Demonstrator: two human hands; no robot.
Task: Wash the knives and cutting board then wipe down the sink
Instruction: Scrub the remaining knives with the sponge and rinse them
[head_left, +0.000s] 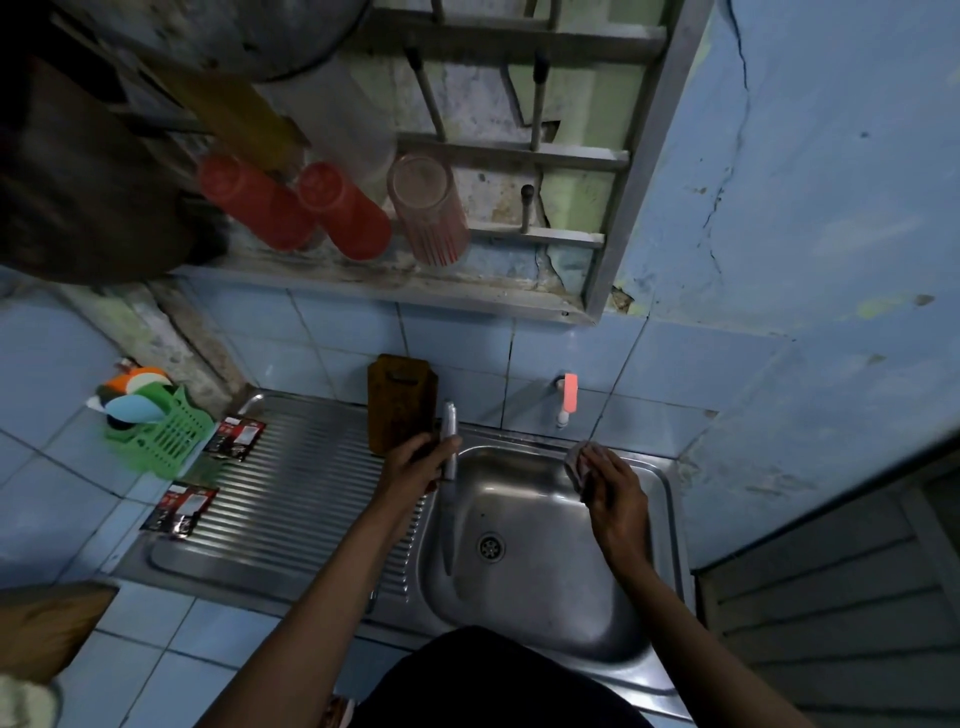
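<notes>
Head view: a person stands at a steel sink (670, 499) set into a blue-tiled counter (156, 649). The left hand (415, 462) is curled around the handles of the knives (449, 441), holding them over the basin's left edge; one blade points down into the basin, another upward. The right hand (613, 488) presses a greyish sponge (579, 462) against the sink's far right rim, fingers bent over it. A brown cutting board (400, 405) stands upright on the ribbed drainboard (291, 493), leaning on the tiled wall just behind the left hand. A tap (566, 400) with a pink lever juts from the wall above the basin. A green basket (161, 436) holding coloured utensils sits at the drainboard's far left, with two dark sachets (208, 473) lying beside it. Above, a wall rack (519, 150) carries three upturned cups (343, 208), two red and one clear.
</notes>
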